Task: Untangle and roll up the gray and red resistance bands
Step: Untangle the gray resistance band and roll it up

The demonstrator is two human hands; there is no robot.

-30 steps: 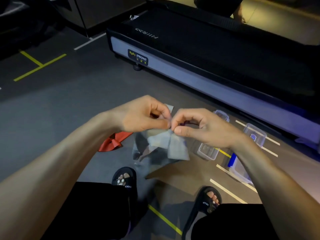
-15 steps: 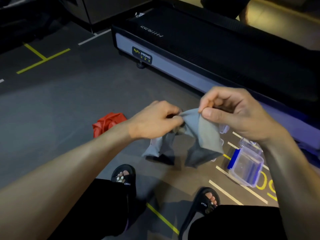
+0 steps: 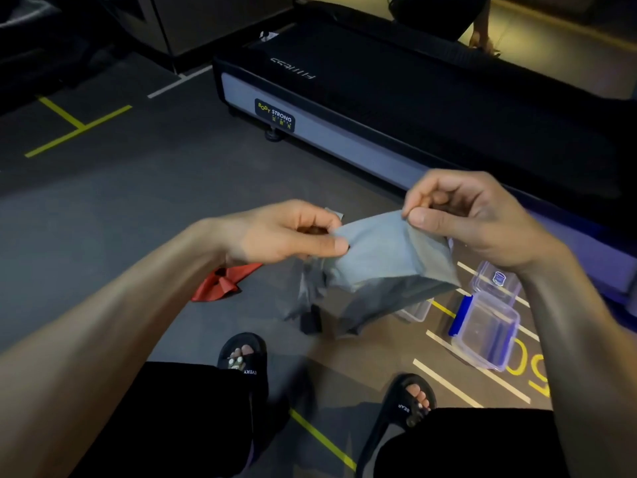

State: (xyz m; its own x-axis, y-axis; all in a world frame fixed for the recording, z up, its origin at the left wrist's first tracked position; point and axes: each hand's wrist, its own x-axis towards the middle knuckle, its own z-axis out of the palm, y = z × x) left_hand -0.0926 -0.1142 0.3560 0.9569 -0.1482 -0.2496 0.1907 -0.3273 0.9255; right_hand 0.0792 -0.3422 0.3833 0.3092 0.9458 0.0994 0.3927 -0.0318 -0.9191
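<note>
Both hands, left hand (image 3: pixel 286 232) and right hand (image 3: pixel 462 215), pinch the limp matte gray band (image 3: pixel 386 263) (treadmill (image 3: pixel 413 108) label: BODY STRONG).

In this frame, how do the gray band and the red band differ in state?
The gray band is held off the floor, pinched between the left hand and right hand; the red band lies untouched on the floor. The gray band is partly spread flat between the hands, with its lower part hanging crumpled; the red band sits bunched in a heap. Neither is rolled up yet.
</note>
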